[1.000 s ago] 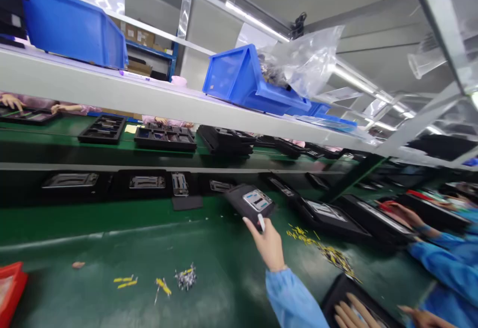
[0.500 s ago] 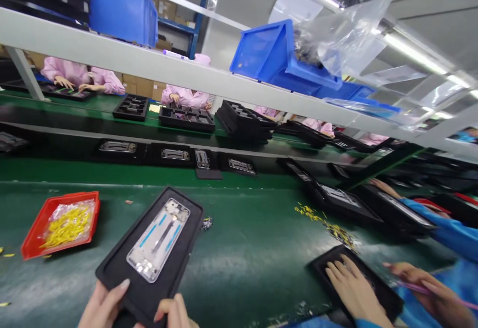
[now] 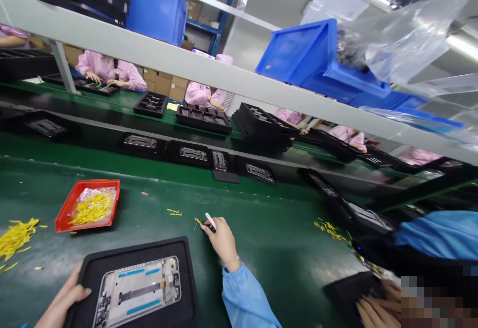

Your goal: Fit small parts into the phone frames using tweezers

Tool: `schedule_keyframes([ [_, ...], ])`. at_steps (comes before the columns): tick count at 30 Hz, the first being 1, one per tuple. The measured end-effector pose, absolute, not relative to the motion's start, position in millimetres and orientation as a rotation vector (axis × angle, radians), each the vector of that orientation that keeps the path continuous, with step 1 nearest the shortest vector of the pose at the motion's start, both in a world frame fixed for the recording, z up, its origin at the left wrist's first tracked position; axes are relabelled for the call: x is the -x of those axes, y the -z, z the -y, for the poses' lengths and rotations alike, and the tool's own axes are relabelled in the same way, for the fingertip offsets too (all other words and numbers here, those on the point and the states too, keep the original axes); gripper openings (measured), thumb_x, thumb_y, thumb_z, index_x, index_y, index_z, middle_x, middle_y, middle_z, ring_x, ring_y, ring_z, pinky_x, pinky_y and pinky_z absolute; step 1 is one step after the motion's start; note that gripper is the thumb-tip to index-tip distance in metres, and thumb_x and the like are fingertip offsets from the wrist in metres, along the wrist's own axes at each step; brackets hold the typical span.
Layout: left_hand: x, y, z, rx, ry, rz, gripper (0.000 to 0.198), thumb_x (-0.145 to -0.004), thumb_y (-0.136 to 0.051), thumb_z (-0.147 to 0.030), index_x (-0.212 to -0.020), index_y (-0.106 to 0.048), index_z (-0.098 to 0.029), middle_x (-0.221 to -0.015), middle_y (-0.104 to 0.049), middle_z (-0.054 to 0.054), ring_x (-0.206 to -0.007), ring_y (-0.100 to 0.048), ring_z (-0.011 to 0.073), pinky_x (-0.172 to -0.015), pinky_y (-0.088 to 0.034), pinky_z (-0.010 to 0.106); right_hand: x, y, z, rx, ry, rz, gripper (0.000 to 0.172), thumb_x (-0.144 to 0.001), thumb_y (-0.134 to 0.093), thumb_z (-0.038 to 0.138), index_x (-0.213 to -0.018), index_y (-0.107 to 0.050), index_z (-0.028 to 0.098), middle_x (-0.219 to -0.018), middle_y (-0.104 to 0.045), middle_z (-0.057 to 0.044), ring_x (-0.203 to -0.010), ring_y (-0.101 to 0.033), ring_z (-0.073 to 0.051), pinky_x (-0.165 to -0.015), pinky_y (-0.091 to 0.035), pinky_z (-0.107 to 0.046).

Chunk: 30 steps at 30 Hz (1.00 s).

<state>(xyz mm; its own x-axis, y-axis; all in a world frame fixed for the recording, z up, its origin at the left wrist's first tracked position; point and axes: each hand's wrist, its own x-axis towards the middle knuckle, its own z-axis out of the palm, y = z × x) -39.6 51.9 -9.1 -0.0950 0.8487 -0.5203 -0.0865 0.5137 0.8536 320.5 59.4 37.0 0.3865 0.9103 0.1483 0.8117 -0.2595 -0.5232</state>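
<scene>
At the near edge of the bench (image 3: pixel 269 248) the left hand (image 3: pixel 61 302) curls over the left rim of the black tray (image 3: pixel 149 252). Its phone frame (image 3: pixel 136 290) looks thin, light and bendable, so it is best lifted by the tray's rims. Farther in, the right hand (image 3: pixel 223 238) pinches a white stick (image 3: pixel 210 220) by yellow bits (image 3: pixel 196 221).

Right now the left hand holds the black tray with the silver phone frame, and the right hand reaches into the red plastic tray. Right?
No: in the head view the right hand is over the green belt, apart from the red plastic tray. The rest holds.
</scene>
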Motion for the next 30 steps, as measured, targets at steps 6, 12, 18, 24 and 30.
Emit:
schedule_keyframes([
  [6, 13.1, -5.6, -50.5, -1.068, -0.854, -1.547, 0.053, -0.062, -0.057, -0.050, -0.108, -0.054, -0.025, -0.117, -0.062, 0.007, -0.127, -0.043, 0.0344, -0.108, -0.033, 0.045, -323.0, -32.3, -61.5, 2.087, -0.291, 1.521, 0.016, -0.071, -0.065, 0.018, -0.059, -0.057, 0.023, -0.068, -0.059, -0.003, -0.067, -0.062, -0.022, -0.060, -0.043, -0.028],
  [12, -13.4, -63.5, -69.0, -1.726, -0.935, -1.426, 0.053, -0.066, -0.057, -0.048, -0.111, -0.057, -0.020, -0.122, -0.056, 0.014, -0.119, -0.049, 0.0347, -0.105, -0.035, 0.048, -323.5, -47.7, -56.5, 1.963, -0.386, 1.540, 0.017, -0.080, -0.055, 0.032, -0.066, -0.057, 0.022, -0.065, -0.063, -0.002, -0.062, -0.060, -0.019, -0.060, -0.044, -0.028],
  [18, -77.2, -82.3, -97.7, -1.610, -0.666, -0.992, 0.035, -0.070, -0.057, -0.043, -0.095, -0.059, -0.017, -0.089, -0.065, 0.008, -0.073, -0.065, 0.0217, -0.071, -0.054, 0.035, -291.5, -68.0, -62.2, 1.707, -0.729, 1.516, 0.021, -0.080, -0.051, 0.038, -0.070, -0.054, 0.020, -0.064, -0.066, -0.002, -0.061, -0.059, -0.018, -0.060, -0.043, -0.026],
  [24, -104.5, -64.8, -126.0, -1.311, -0.729, -0.880, 0.034, -0.067, -0.062, -0.048, -0.076, -0.054, -0.017, -0.068, -0.060, 0.001, -0.066, -0.063, 0.0177, -0.066, -0.052, 0.032, -263.4, -71.0, -69.5, 1.639, -0.844, 1.534, 0.016, -0.079, -0.054, 0.033, -0.070, -0.054, 0.020, -0.064, -0.066, -0.001, -0.061, -0.059, -0.016, -0.060, -0.042, -0.025],
  [30, -94.6, -56.6, -126.6, -1.302, -0.800, -0.908, 0.029, -0.066, -0.064, -0.045, -0.068, -0.056, -0.017, -0.061, -0.061, 0.000, -0.061, -0.060, 0.0162, -0.065, -0.050, 0.030, -261.2, -66.1, -73.1, 1.618, -0.879, 1.564, 0.018, -0.081, -0.052, 0.034, -0.069, -0.054, 0.020, -0.062, -0.065, 0.000, -0.061, -0.059, -0.017, -0.062, -0.042, -0.027],
])
